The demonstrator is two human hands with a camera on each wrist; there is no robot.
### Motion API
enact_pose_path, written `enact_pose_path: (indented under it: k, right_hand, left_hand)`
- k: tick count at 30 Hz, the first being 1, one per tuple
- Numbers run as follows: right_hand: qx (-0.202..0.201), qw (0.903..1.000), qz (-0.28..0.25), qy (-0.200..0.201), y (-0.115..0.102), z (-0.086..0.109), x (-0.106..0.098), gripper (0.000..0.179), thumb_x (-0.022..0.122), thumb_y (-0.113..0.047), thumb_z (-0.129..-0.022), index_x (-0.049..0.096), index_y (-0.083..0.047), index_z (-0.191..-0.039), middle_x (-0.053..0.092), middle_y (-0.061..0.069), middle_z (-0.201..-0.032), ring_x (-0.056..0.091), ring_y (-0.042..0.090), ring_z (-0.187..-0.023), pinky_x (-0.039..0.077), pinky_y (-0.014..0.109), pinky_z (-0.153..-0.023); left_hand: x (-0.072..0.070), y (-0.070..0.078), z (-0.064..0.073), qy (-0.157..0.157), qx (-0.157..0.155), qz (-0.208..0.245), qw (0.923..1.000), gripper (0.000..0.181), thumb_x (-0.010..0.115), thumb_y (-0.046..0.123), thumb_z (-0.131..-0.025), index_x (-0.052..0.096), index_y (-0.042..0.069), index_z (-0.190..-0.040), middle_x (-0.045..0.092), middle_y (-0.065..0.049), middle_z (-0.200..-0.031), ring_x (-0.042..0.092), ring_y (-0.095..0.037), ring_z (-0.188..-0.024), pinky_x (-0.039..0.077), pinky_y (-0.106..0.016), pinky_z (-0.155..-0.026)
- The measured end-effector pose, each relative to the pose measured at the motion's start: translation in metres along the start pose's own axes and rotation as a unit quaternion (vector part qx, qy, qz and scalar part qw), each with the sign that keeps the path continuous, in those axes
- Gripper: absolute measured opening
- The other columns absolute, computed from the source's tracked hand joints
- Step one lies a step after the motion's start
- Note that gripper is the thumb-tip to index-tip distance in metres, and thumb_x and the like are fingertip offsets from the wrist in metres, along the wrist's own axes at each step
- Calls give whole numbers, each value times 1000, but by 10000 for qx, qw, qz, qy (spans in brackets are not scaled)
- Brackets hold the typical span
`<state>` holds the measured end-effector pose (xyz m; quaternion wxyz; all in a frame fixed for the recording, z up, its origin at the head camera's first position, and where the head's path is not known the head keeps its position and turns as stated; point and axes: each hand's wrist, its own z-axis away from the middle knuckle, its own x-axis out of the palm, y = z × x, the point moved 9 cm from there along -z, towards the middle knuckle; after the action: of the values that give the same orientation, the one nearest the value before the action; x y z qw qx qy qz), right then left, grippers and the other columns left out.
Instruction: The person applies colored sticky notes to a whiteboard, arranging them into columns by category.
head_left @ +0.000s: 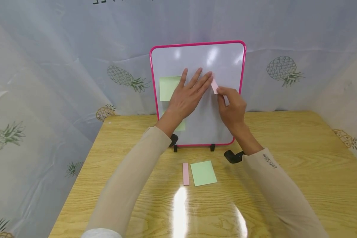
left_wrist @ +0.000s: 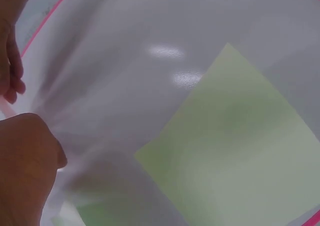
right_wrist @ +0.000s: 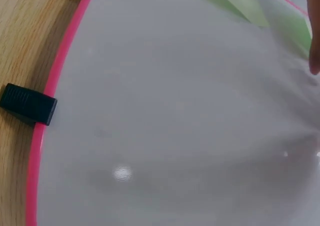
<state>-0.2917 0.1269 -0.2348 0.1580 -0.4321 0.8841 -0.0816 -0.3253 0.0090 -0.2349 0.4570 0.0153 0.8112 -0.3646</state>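
Observation:
A whiteboard [head_left: 202, 129] with a pink frame stands upright on the table. My left hand [head_left: 186, 96] lies on it with fingers spread straight, its fingertips touching the upper end of a pink sticky strip [head_left: 215, 86]. Between thumb and forefinger, my right hand [head_left: 233, 105] pinches the strip's lower end. A green sticky note [head_left: 167, 88] is on the board's left side, partly behind the left hand; another green note [head_left: 181, 126] below it is mostly hidden by the wrist. The left wrist view shows the upper green note [left_wrist: 240, 136] large and part of the left hand [left_wrist: 25, 166].
On the wooden table [head_left: 131, 138] in front of the board lie a pink strip pad [head_left: 185, 174] and a green sticky note pad [head_left: 203, 173]. Black feet [head_left: 212, 147] hold the board's lower edge. A pineapple-print curtain [head_left: 122, 33] hangs behind.

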Motion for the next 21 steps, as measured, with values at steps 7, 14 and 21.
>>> enact_pose_path:
  k: [7,14,21]
  right_hand:
    - [66,9996,-66,261,0,-6,-8,11,66,-4,-89,66,5,-95,70,15,-97,67,29,-95,52,34,-88]
    - [-45,9995,-80,287,-1,-6,-9,11,65,-5,-90,65,5,-95,70,15,-99,67,29,-96,51,33,-88]
    - [-90,9997,-111,187,0,-4,-7,12,66,-5,-89,66,5,-96,70,15,-100,67,29,-97,50,33,-90]
  left_hand:
    - [-3,0,0,39,-1,305,9995,67,40,19,-101,1,17,-155,-1,2,-161,-1,-24,-145,1,-56,-113]
    - [-1,1,1,-21,26,516,9987,70,42,19,-100,-1,18,-155,-3,2,-161,-3,-24,-145,1,-58,-112]
    - [2,1,2,-47,40,476,9988,75,46,19,-98,-2,18,-155,-3,1,-161,-4,-25,-145,0,-59,-111]
